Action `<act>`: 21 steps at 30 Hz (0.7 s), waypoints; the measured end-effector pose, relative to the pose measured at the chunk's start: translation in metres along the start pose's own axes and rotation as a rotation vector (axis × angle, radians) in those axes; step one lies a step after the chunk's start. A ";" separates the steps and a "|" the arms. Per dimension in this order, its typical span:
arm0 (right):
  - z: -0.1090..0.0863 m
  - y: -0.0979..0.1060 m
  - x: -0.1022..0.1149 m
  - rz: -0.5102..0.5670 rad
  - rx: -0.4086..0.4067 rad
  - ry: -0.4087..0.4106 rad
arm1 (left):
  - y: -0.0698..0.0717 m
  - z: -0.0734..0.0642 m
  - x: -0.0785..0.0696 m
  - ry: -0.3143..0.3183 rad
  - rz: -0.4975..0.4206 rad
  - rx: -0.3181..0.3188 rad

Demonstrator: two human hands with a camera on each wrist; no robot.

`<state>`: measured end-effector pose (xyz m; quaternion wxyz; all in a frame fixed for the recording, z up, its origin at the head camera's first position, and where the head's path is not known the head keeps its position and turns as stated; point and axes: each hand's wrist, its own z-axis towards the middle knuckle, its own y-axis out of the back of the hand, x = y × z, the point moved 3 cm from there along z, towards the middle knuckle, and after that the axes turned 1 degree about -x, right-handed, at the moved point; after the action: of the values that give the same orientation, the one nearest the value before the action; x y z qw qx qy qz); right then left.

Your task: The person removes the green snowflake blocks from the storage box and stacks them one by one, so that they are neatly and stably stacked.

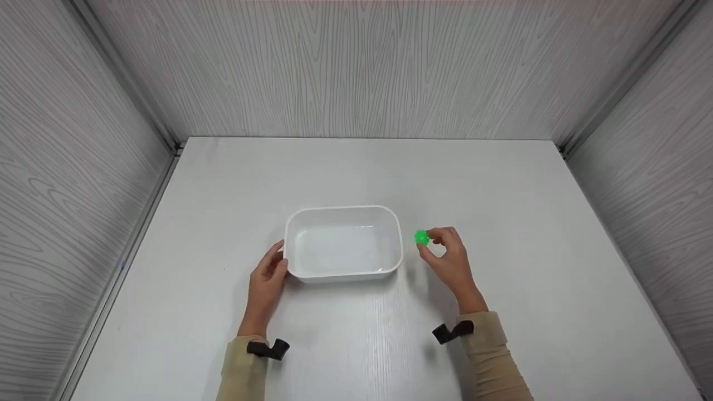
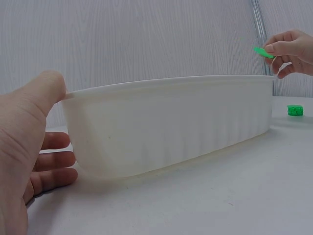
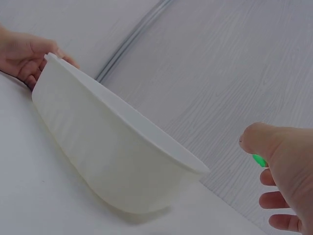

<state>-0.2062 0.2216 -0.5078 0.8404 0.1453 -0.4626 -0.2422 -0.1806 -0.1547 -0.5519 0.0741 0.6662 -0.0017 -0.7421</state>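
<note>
A white rectangular plastic tub [image 1: 341, 252] with rounded corners stands on the table, its inside bare. My left hand [image 1: 266, 289] holds its left end, with the thumb at the rim and the other fingers along the outer wall. Just off the tub's right end, my right hand [image 1: 452, 266] pinches a thin green plastic piece [image 2: 264, 52] with a bumpy outline between thumb and forefinger, raised above rim height. Below that hand, a small stack of green pieces [image 2: 295, 110] sits on the table. From the right wrist, the thumb covers most of the held piece.
The white tabletop [image 1: 345, 172] reaches to a grey wood-grain panel [image 1: 356, 67] at the back. Similar panels rise on the left and right, with metal rails at the corners. Each sleeve carries a black wrist mount.
</note>
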 end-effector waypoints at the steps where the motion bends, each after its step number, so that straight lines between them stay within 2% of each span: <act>1: -0.001 0.002 -0.003 -0.005 -0.009 -0.001 | 0.000 0.000 0.000 -0.003 -0.003 0.000; 6: -0.006 0.015 -0.014 -0.067 -0.047 -0.012 | 0.000 0.002 -0.001 -0.013 -0.009 0.004; 15: -0.023 0.026 -0.030 -0.199 -0.052 -0.115 | 0.001 0.000 -0.003 -0.009 -0.017 0.011; 21: -0.034 0.032 -0.042 -0.248 -0.046 -0.199 | 0.000 -0.001 -0.002 -0.009 -0.021 0.013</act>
<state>-0.1875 0.2718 -0.5401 0.7572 0.1575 -0.5162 -0.3680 -0.1797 -0.1545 -0.5497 0.0617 0.6632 0.0002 -0.7459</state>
